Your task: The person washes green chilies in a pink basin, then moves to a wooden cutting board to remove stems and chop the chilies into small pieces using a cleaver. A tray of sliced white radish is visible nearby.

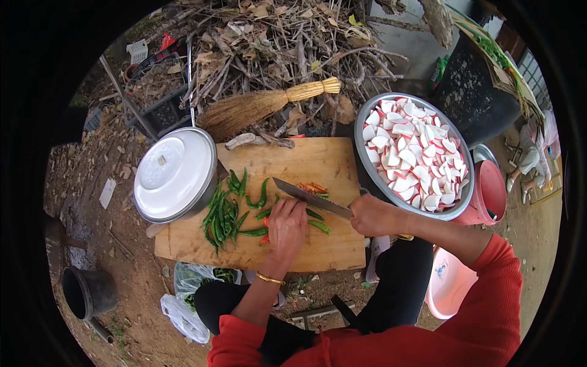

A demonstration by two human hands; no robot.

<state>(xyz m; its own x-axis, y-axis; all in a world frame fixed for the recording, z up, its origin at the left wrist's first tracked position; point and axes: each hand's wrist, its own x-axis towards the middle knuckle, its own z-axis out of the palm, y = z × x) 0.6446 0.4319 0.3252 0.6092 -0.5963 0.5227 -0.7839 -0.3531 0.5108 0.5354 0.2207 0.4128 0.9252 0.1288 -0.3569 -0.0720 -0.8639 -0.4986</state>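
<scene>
My right hand [373, 214] grips the handle of a kitchen knife [316, 200], its broad blade slanting up and left over a wooden cutting board [330, 252]. With curled fingers, my left hand [288, 224] holds green and red chili peppers down on the board, right by the blade. Pepper ends [318, 226] stick out to the right of those fingers; the rest are partly covered by the hand. Just beyond the blade lie cut red and green pepper pieces [312, 187]. A heap of whole green chili peppers [222, 218] rests on the board's left half.
A metal basin of cut radishes [412, 156] stands right of the board, a lidded pot [176, 172] left. Behind lie a straw broom [257, 108] and piled branches [293, 50]. Plastic bags [185, 316] sit by my left knee, a pink basin [449, 284] at right. Another person [534, 151] is far right.
</scene>
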